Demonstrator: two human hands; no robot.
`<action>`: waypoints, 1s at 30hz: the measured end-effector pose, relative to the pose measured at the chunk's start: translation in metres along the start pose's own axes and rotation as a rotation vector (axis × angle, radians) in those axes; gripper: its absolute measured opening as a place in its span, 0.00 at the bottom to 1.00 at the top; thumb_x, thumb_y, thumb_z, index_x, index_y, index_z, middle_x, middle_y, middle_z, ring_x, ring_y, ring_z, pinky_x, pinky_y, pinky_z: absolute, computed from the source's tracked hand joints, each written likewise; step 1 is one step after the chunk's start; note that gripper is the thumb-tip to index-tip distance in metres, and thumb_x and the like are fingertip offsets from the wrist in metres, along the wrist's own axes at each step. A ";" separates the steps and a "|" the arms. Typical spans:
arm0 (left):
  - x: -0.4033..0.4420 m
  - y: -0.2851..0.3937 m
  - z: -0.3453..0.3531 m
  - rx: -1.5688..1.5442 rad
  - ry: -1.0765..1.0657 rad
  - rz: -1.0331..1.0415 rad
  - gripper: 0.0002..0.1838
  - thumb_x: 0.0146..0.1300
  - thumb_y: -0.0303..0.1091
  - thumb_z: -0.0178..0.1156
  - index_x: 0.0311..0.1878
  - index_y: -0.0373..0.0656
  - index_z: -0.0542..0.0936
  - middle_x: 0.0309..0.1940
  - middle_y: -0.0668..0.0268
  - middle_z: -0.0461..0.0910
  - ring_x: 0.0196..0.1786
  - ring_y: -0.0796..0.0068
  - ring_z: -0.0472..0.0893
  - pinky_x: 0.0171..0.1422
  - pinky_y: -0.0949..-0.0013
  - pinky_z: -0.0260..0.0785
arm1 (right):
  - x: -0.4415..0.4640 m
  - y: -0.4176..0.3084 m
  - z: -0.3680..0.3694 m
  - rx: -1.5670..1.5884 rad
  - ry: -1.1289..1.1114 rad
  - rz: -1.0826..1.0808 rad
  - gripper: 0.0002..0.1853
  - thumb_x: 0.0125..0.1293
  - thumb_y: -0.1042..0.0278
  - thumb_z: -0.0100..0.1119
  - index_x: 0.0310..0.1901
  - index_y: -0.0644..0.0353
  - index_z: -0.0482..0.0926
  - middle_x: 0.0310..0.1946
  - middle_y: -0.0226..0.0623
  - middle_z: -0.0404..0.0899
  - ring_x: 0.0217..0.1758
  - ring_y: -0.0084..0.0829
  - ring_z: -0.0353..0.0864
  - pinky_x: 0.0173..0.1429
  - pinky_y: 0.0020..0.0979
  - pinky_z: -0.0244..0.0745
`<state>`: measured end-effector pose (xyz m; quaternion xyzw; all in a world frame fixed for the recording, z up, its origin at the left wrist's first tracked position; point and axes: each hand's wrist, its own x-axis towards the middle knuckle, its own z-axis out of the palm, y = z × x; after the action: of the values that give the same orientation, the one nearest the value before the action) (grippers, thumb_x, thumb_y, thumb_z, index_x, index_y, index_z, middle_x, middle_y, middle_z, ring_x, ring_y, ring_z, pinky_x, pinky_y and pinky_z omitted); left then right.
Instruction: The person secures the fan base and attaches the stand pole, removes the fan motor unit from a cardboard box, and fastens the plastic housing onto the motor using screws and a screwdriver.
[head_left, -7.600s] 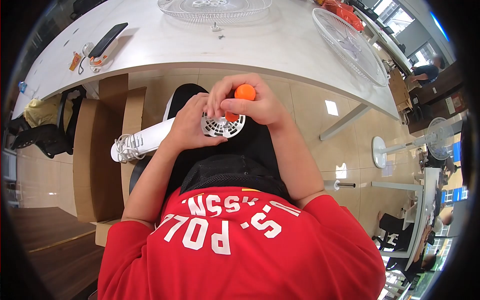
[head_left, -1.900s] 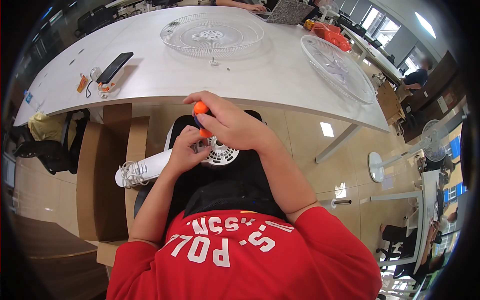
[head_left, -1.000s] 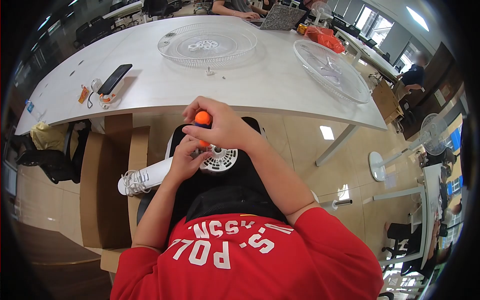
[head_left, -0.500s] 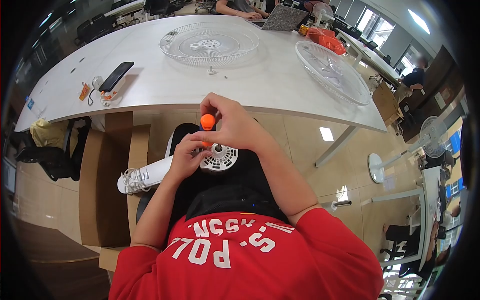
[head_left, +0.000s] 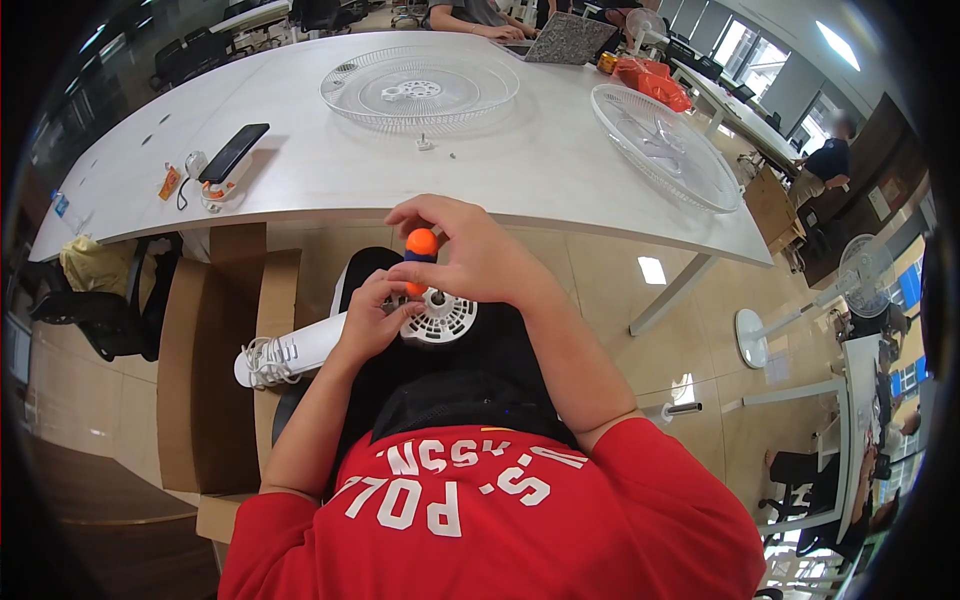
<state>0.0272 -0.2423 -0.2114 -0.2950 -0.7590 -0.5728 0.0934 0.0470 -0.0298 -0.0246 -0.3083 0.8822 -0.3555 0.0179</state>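
My right hand (head_left: 465,250) is wrapped round a screwdriver (head_left: 421,242) with an orange and dark blue handle, held upright over the left side of a round white slotted part (head_left: 440,316). That part rests at my lap, on the black trousers. The fingers of my left hand (head_left: 374,318) are pinched at the part's left edge, just under the handle; what lies between the fingertips is hidden. The screwdriver's tip cannot be seen.
On the white table (head_left: 300,190) lie two clear fan grilles (head_left: 420,88) (head_left: 665,145), a small white piece (head_left: 424,143), a phone (head_left: 234,153) and a red bag (head_left: 652,82). A person sits at a laptop (head_left: 565,40). An open cardboard box (head_left: 215,380) stands left.
The table came into fuller view as the view shifted. My right hand, with the screwdriver, went from the part's right to its left side; lately its fingers have loosened and shifted slightly round the handle.
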 end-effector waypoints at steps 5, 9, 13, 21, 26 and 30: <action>0.001 0.001 -0.003 -0.009 -0.028 0.082 0.12 0.62 0.26 0.78 0.48 0.40 0.89 0.45 0.62 0.86 0.47 0.62 0.83 0.53 0.62 0.75 | -0.001 0.019 0.009 0.479 0.040 -0.238 0.27 0.67 0.69 0.75 0.67 0.59 0.80 0.55 0.39 0.88 0.57 0.34 0.89 0.64 0.37 0.84; 0.004 0.011 -0.004 0.013 -0.003 0.162 0.12 0.62 0.27 0.78 0.48 0.41 0.89 0.41 0.62 0.85 0.46 0.63 0.83 0.53 0.63 0.75 | 0.000 0.009 0.000 0.306 -0.004 -0.096 0.29 0.68 0.69 0.75 0.69 0.60 0.77 0.62 0.40 0.84 0.60 0.34 0.87 0.66 0.38 0.83; 0.000 0.004 -0.002 0.047 0.002 0.066 0.12 0.62 0.27 0.78 0.48 0.41 0.89 0.40 0.63 0.85 0.47 0.63 0.83 0.54 0.63 0.75 | 0.000 0.002 0.005 0.172 0.043 -0.094 0.28 0.68 0.70 0.74 0.68 0.61 0.78 0.59 0.42 0.85 0.60 0.34 0.88 0.66 0.38 0.83; 0.002 0.005 -0.003 0.034 0.026 0.220 0.14 0.59 0.26 0.79 0.48 0.41 0.88 0.41 0.63 0.85 0.44 0.67 0.84 0.49 0.65 0.76 | 0.002 0.011 0.006 0.374 -0.057 -0.197 0.23 0.68 0.67 0.76 0.62 0.62 0.82 0.54 0.41 0.87 0.55 0.34 0.87 0.65 0.37 0.82; -0.002 0.007 -0.002 0.023 0.041 0.048 0.15 0.60 0.25 0.79 0.49 0.40 0.87 0.39 0.63 0.84 0.42 0.68 0.83 0.49 0.66 0.75 | 0.002 0.002 0.012 0.026 0.117 -0.196 0.21 0.71 0.71 0.68 0.65 0.62 0.82 0.57 0.42 0.88 0.58 0.36 0.88 0.67 0.37 0.82; -0.003 0.008 -0.007 0.007 -0.009 -0.052 0.15 0.63 0.29 0.79 0.48 0.37 0.83 0.43 0.63 0.86 0.48 0.71 0.85 0.58 0.66 0.76 | 0.000 0.007 0.014 0.317 0.119 -0.262 0.21 0.71 0.73 0.65 0.65 0.62 0.81 0.55 0.43 0.88 0.58 0.37 0.88 0.67 0.37 0.81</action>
<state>0.0327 -0.2483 -0.2046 -0.2772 -0.7689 -0.5711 0.0762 0.0467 -0.0343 -0.0391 -0.3923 0.7670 -0.5067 -0.0324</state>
